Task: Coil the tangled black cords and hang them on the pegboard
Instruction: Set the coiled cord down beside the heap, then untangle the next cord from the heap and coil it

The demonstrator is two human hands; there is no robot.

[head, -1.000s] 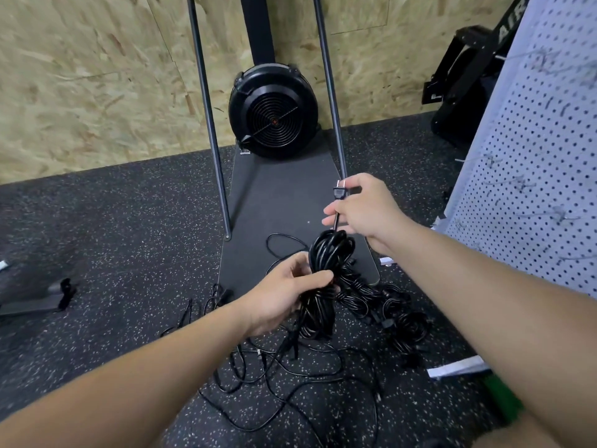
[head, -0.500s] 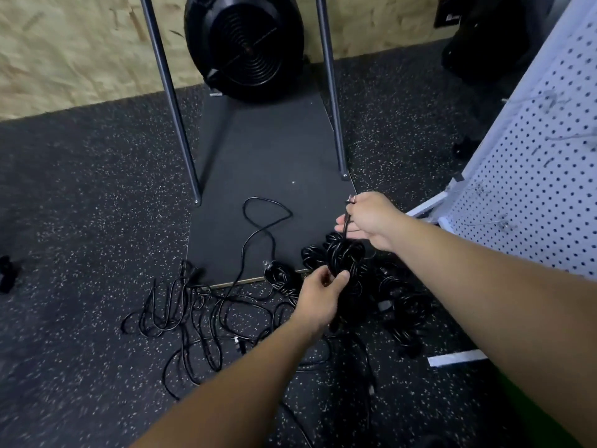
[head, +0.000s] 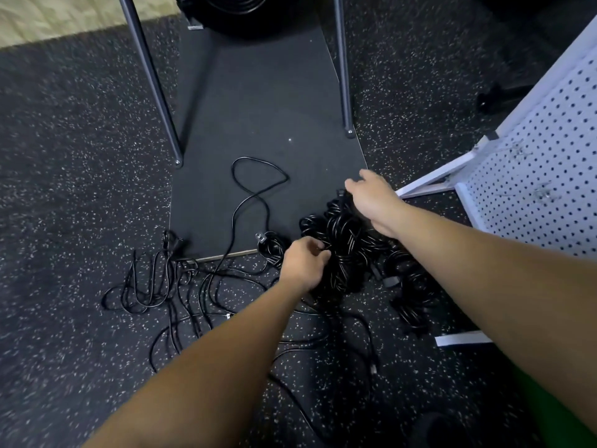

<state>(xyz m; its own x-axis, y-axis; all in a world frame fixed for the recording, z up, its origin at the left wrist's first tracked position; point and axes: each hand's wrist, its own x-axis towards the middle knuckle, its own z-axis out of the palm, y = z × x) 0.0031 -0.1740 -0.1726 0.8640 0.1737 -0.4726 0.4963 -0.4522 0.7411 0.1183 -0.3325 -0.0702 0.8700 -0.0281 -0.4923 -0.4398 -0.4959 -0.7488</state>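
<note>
We see the bundle of black cords point(head: 342, 240) lying on the speckled floor point(head: 80, 189) at the corner of the dark mat point(head: 258, 108), near the pegboard point(head: 542, 156). Our left hand point(head: 302, 263) curls its fingers onto the bundle's side; our right hand point(head: 371, 195) pinches a cord end above it.

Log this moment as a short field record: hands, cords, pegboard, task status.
left hand: fingers curled at the near side of the cord bundle
right hand: at the bundle's far top; grip not clear
loose cords: spread tangled on the speckled floor, one loop on the dark mat
pegboard: white, to the right; no cord on the part in view
status: bundle not yet hung
</note>
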